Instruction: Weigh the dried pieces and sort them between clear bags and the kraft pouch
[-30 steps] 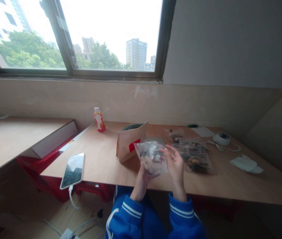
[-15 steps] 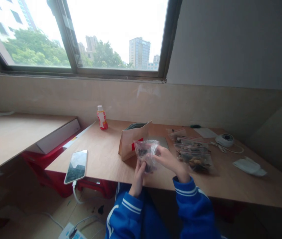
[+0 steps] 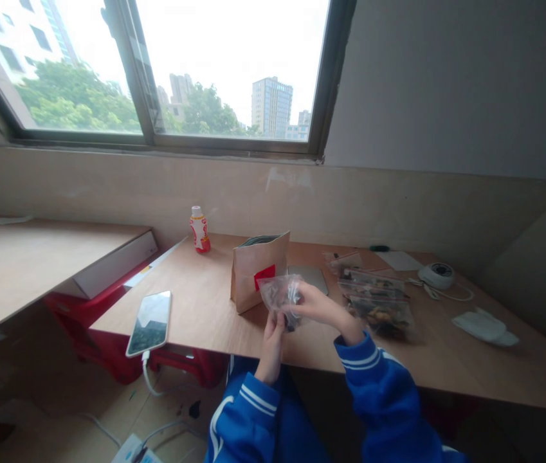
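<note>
Between my hands, above the table's front edge, is a clear plastic bag (image 3: pixel 277 291) with something dark in its lower part. My left hand (image 3: pixel 273 334) pinches the bag from below. My right hand (image 3: pixel 318 303) grips its right side, the fingertips partly hidden by the crinkled plastic. Just behind the bag stands an open-topped brown paper pouch (image 3: pixel 248 278) with a red patch on its front. To the right of my right hand lie several clear zip bags (image 3: pixel 381 315) with brown and dark dried pieces inside.
A flat grey device (image 3: pixel 314 278) lies behind my right hand. A red-and-white bottle (image 3: pixel 200 230) stands at the back left, and a phone (image 3: pixel 150 323) on a cable overhangs the left edge. A white camera (image 3: pixel 436 275) and white folded cloth (image 3: pixel 485 326) are at right.
My left hand has shifted slightly, and the bag's dark contents sit lower and show less. Both hands stay on the bag. The view has moved a little.
</note>
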